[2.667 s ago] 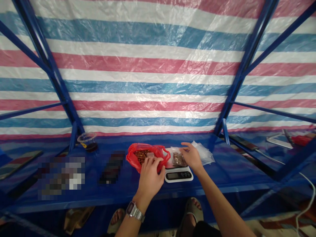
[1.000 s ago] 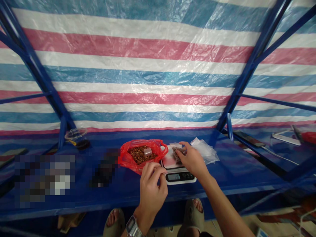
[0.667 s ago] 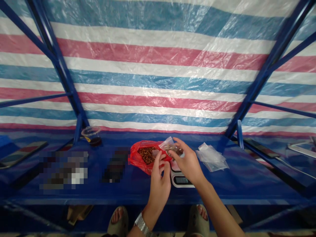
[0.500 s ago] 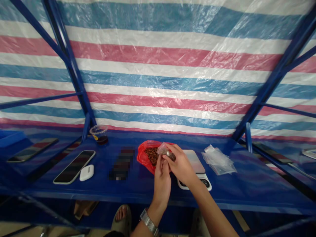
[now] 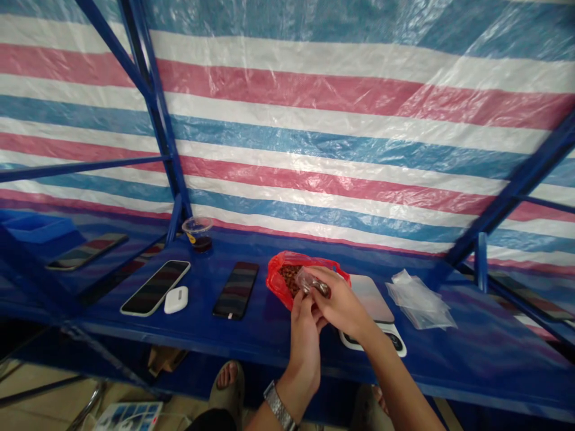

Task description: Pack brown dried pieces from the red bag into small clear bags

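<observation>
Both hands meet above the blue shelf [image 5: 251, 335] and pinch a small clear bag of brown pieces [image 5: 311, 282]. My left hand [image 5: 304, 328], with a metal watch on its wrist, grips the bag from below. My right hand [image 5: 342, 305] closes over it from the right. Just behind the bag lies an open red plastic bag [image 5: 281, 280] filled with brown pieces. A white digital scale [image 5: 372, 299] sits to the right of my hands, its plate bare.
A pile of clear small bags [image 5: 420, 296] lies right of the scale. Two phones [image 5: 155, 286] [image 5: 236, 290], a white earbud case [image 5: 176, 299] and a plastic cup [image 5: 198, 232] are on the left. Blue frame posts [image 5: 155, 114] rise before a striped tarp. My sandalled foot [image 5: 227, 383] shows below.
My right hand lifted the small bag off the scale and carried it left. My left hand left the red bag and joined it. The view swung left.
</observation>
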Demonstrator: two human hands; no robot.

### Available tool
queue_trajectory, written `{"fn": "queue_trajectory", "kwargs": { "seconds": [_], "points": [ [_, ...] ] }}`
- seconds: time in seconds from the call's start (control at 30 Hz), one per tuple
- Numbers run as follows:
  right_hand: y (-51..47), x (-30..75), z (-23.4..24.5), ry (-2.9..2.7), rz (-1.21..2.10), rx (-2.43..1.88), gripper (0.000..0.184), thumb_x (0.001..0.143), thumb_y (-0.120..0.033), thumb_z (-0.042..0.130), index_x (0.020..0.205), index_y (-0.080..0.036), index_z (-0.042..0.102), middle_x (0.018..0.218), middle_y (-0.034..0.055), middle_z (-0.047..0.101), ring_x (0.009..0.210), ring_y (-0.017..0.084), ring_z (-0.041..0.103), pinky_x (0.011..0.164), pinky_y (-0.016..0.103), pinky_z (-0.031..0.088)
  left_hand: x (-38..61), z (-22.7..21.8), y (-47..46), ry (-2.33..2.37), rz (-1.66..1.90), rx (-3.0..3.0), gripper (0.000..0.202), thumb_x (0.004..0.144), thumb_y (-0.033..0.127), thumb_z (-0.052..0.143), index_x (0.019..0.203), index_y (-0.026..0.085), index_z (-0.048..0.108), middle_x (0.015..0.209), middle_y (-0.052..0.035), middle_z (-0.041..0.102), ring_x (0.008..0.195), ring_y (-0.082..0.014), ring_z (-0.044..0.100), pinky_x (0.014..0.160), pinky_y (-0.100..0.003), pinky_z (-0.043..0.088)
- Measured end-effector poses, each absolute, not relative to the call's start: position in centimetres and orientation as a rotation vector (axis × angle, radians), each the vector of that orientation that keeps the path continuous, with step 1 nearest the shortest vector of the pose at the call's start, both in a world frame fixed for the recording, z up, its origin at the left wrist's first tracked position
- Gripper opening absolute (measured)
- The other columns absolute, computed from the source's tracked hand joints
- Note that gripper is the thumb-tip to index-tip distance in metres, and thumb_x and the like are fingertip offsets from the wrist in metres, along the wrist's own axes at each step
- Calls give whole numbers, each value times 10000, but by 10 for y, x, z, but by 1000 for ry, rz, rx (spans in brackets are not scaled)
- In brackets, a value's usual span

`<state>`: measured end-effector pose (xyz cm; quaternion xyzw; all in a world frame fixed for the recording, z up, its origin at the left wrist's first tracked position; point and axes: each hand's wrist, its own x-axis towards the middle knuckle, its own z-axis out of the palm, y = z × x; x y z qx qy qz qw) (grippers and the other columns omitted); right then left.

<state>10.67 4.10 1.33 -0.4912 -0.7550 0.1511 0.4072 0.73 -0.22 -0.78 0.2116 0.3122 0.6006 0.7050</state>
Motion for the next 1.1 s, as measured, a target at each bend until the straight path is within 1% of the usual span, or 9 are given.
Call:
{"fn": "queue_trajectory", "kwargs": {
  "seconds": [0.17,0.3,0.33,0.4,0.5,0.57,0.77,0.97,1.1],
  "points": [
    [36,106,21,-1877,417,-1222,455,862,-146,557,1285,-272,668,1303,69,693,1214,261,641,1082,465,489,8,-8,0,745,1317,512,514,925,363,585,1409,198,526,1120,-111,764,935,-220,759,803,-312,588],
    [31,109,29,-1685,523,-1274,368,918,-310,589,1277,-269,653,1223,62,728,1086,241,697,978,402,557,8,-14,3,943,1343,741,614,956,347,533,1533,213,373,1106,-109,753,816,-200,744,722,-310,584],
    [30,111,31,-1618,530,-1274,357,926,-356,591,1265,-260,652,1178,65,743,1040,237,711,944,387,571,8,-15,3,982,1366,832,621,957,336,533,1543,220,362,1127,-113,745,841,-205,742,741,-318,588],
    [28,115,33,-1523,532,-1254,346,938,-425,594,1225,-243,659,1105,71,760,988,234,725,916,371,582,7,-16,1,1035,1437,1036,620,950,292,547,1543,240,377,1253,-129,703,1014,-227,726,862,-344,587],
    [25,125,34,-1465,546,-1200,333,935,-482,619,1133,-221,679,1060,82,766,966,234,730,900,356,585,4,-14,-5,1149,1508,1368,651,928,201,551,1553,270,384,1501,-136,532,1328,-269,582,1069,-400,508],
    [22,133,33,-1442,577,-1155,328,918,-508,647,1053,-211,683,1009,80,764,925,229,729,862,341,589,3,-12,-10,1232,1510,1565,689,922,164,541,1573,293,354,1551,-132,467,1402,-290,508,1127,-449,463],
    [9,161,34,-1414,668,-1083,304,898,-506,697,945,-206,681,924,45,729,876,196,690,819,302,560,8,-8,-14,1169,1517,1872,671,950,143,516,1579,302,344,1472,-137,529,1414,-295,477,1170,-512,412],
    [5,190,40,-1326,676,-1124,368,838,-558,732,907,-202,663,799,24,695,711,170,637,675,284,524,16,-10,-16,1117,1482,1904,688,972,218,538,1602,291,272,1545,-126,464,1448,-283,434,1191,-500,386],
    [16,217,24,-1154,548,-1325,392,774,-571,713,893,-201,659,768,46,724,685,212,663,638,318,513,19,-8,-15,1163,1485,1876,682,978,241,528,1602,281,255,1571,-133,426,1446,-285,427,1205,-513,355]
  ]
}}
